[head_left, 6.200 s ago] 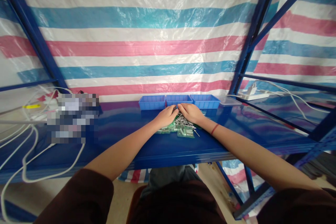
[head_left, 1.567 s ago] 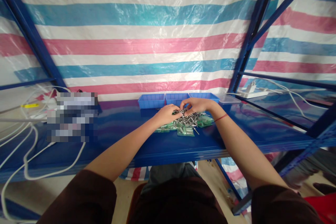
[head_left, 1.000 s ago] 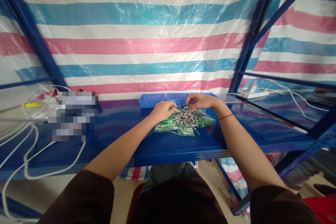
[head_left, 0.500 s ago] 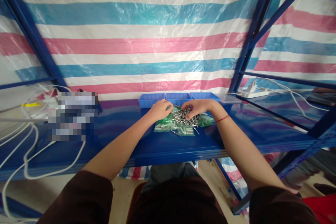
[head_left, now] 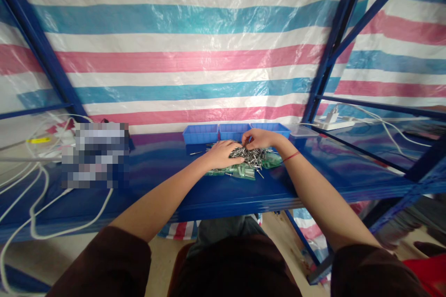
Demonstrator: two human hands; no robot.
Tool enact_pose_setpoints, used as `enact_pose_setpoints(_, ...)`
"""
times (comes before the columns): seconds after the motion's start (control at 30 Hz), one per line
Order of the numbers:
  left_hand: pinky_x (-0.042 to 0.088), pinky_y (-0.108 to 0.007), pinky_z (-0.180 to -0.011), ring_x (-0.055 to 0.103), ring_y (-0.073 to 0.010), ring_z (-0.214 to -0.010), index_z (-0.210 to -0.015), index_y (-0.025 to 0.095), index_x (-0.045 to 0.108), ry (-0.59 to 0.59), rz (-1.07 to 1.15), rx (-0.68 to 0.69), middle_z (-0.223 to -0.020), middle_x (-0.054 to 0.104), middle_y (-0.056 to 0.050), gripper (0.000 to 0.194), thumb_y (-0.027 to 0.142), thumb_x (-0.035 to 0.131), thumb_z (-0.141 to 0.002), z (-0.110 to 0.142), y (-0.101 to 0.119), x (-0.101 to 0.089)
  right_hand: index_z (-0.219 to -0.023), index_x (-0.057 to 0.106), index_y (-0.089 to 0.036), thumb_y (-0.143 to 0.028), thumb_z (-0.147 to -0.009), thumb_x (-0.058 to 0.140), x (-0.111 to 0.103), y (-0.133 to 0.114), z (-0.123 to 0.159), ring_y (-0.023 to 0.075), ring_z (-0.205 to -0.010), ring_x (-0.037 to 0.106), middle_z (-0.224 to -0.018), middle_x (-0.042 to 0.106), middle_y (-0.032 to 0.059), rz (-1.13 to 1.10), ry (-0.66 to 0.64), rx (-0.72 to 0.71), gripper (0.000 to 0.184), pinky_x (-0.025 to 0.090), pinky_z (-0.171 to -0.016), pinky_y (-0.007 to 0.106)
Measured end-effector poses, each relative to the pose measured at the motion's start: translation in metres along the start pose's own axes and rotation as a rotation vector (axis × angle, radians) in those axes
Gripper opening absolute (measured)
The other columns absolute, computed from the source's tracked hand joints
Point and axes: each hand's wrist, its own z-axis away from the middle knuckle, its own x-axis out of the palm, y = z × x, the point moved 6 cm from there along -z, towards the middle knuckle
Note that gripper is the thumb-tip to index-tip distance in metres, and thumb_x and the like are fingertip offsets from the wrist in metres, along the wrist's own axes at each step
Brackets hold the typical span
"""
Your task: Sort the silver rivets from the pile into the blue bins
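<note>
A heap of thin silver metal pins (head_left: 256, 158), shaped like pop rivets, lies on the table over small green-tinted plastic bags (head_left: 245, 172). My left hand (head_left: 225, 154) rests on the left side of this heap, its fingers stretched over the pins and its thumb apart. At the far side of the heap, my right hand (head_left: 261, 138) has its fingertips drawn together in a pinch. What lies between those fingertips is too small to make out. Directly behind the heap stand three blue plastic bins in a row: left (head_left: 200, 135), middle (head_left: 232, 133) and right (head_left: 277, 130).
A clear plastic lid (head_left: 304, 131) lies right of the bins. White cables (head_left: 38, 209) and a blurred-out object (head_left: 94, 155) occupy the left of the blue table (head_left: 156, 158). A power strip (head_left: 336, 123) sits at the right, beyond a blue metal post (head_left: 315, 97).
My left hand has moved right and nearer onto the heap, covering more of it. My right hand's fingers have drawn together. A few pins now lie left of the heap.
</note>
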Motion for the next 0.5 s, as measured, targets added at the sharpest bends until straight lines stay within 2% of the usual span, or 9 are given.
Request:
enact_pose_setpoints(0.1,0.040,-0.034,-0.096,0.052,-0.0232,-0.113,-0.111,0.020,0.058,0.078,0.016,0.033,-0.120,0.059,-0.008,0.035,0.041,0.047,-0.086,-0.002,0.000,-0.002,-0.081,0.063,-0.014,-0.018,-0.062,0.057,-0.006,0.003,-0.001,0.0153,-0.073,0.059,-0.084,0.066,0.0059,-0.029,0.088,-0.013,0.020,0.046,-0.067,0.026)
enact_pose_setpoints(0.27,0.045,-0.032,-0.086,0.059,-0.0199,-0.099,-0.101,0.019,0.060,0.180,0.010,0.010,-0.104,0.065,-0.006,0.021,0.028,0.048,-0.086,-0.004,-0.003,-0.009,-0.076,0.061,-0.015,-0.011,-0.059,0.053,-0.013,0.004,0.001,0.0144,-0.071,0.058,-0.082,0.065,0.0054,-0.057,0.208,-0.022,0.019,0.046,-0.067,0.026)
enact_pose_setpoints(0.4,0.046,-0.032,-0.085,0.060,-0.0200,-0.097,-0.106,0.017,0.058,0.200,0.012,-0.047,-0.103,0.065,-0.007,0.024,0.025,0.045,-0.087,-0.004,-0.009,-0.011,-0.076,0.061,-0.015,-0.009,-0.061,0.050,-0.015,0.001,0.000,0.0149,-0.072,0.058,-0.081,0.065,0.0055,-0.078,0.249,-0.035,0.020,0.047,-0.070,0.027)
enact_pose_setpoints(0.5,0.044,-0.037,-0.089,0.057,-0.0232,-0.103,-0.120,0.016,0.051,0.167,0.009,-0.080,-0.108,0.063,-0.010,0.035,0.029,0.041,-0.089,-0.001,-0.008,-0.013,-0.083,0.062,-0.015,-0.019,-0.069,0.054,-0.017,-0.005,0.003,0.0168,-0.077,0.059,-0.088,0.066,0.0077,-0.104,0.255,-0.046,0.016,0.048,-0.074,0.030)
